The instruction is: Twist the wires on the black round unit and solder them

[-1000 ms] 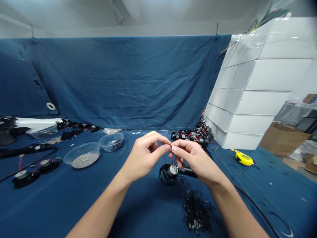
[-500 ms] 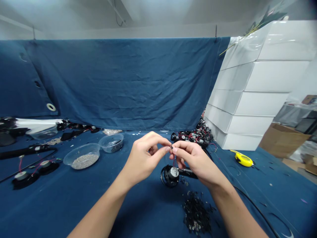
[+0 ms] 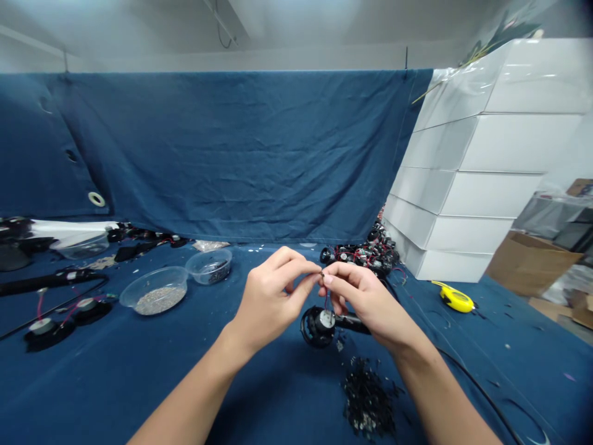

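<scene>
Over the blue table, my left hand [image 3: 273, 293] and my right hand [image 3: 364, 300] meet fingertip to fingertip. Between them is a tiny dark piece [image 3: 322, 275], pinched by both and mostly covered by the fingers. A red wire [image 3: 325, 299] runs down from my right fingertips. Its lower end reaches a silver-topped motor [image 3: 327, 319] seated in a round black housing [image 3: 311, 330]. That housing lies on its side under my hands, with a black tube [image 3: 352, 324] extending right, partly behind my right hand.
Small black scraps [image 3: 368, 398] form a pile nearer me. Clear bowls [image 3: 155, 276] hold small parts at left. Wired motors [image 3: 41, 326] sit far left. A heap of wired parts [image 3: 359, 256], stacked white boxes [image 3: 456, 222] and a yellow tape measure [image 3: 456, 299] are at right.
The fingers of my left hand have shifted slightly around the tiny piece, thumb and forefinger drawn closer together. My right hand keeps nearly the same position.
</scene>
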### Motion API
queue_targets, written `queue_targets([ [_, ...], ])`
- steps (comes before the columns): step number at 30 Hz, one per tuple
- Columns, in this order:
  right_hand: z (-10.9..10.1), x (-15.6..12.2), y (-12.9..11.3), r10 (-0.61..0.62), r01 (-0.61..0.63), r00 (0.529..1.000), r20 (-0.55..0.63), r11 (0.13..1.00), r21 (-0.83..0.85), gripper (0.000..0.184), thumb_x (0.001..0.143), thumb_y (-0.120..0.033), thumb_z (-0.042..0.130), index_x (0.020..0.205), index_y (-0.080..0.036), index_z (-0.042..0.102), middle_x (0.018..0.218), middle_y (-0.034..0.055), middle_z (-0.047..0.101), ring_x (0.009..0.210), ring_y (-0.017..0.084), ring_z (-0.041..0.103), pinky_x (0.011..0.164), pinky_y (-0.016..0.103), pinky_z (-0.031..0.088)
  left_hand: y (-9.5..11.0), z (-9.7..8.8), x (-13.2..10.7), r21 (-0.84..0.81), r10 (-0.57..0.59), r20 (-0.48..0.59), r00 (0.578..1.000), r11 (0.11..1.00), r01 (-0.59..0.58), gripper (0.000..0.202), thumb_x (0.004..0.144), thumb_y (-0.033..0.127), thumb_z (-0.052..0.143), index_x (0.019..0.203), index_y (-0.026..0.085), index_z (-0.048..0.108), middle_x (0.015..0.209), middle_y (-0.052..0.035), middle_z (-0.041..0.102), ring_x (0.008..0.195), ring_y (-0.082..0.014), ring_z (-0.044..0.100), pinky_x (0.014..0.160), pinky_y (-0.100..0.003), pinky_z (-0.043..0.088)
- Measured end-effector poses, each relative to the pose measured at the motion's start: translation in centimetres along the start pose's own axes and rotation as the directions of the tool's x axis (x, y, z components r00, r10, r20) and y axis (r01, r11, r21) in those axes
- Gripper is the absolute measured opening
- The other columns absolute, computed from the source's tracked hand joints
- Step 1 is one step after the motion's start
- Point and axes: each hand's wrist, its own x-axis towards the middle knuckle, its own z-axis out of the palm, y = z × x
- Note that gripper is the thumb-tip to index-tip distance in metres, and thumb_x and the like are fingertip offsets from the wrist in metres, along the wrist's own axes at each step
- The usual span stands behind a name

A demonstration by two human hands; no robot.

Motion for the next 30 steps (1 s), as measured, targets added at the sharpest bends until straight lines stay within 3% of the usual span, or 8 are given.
queue_targets([
  [9,-0.2,0.3,0.2,0.143,-0.176,0.982,0.126,0.934,0.311,0.019,0.081,-0.032,0.067,0.078,-0.015,0.060,0.069,-0.0008,0.060,0.046,0.004,0.047,0.045,0.017,0.033,0.3,-0.3,-0.2,0.015,0.036,-0.015,0.999,0.999,-0.036,0.012,0.088,0.015,0.061,0.091,0.020,0.072,0.084,-0.0014,0.062,0.064,-0.0077,0.054,0.059,-0.019,0.046],
  [23,-0.1,0.2,0.5,0.095,-0.207,0.959,0.269,0.881,0.425,0.021,0.084,-0.033,0.067,0.080,-0.013,0.061,0.072,-0.0012,0.058,0.045,0.003,0.042,0.045,0.019,0.029,0.7,-0.8,0.0,-0.156,-0.034,0.011,0.999,0.987,0.036,0.017,0.086,0.017,0.065,0.100,0.021,0.075,0.085,-0.0025,0.066,0.059,-0.0077,0.051,0.054,-0.021,0.043],
  [30,-0.1,0.2,0.5,0.074,-0.206,0.946,0.315,0.888,0.411,0.028,0.087,-0.040,0.064,0.076,-0.015,0.058,0.047,-0.0051,0.046,0.043,0.006,0.033,0.047,0.021,0.024,0.6,-1.0,0.1,-0.257,-0.077,0.134,0.988,0.960,0.110,0.023,0.085,0.023,0.068,0.107,0.024,0.074,0.097,-0.0043,0.067,0.058,-0.0073,0.050,0.057,-0.022,0.046],
])
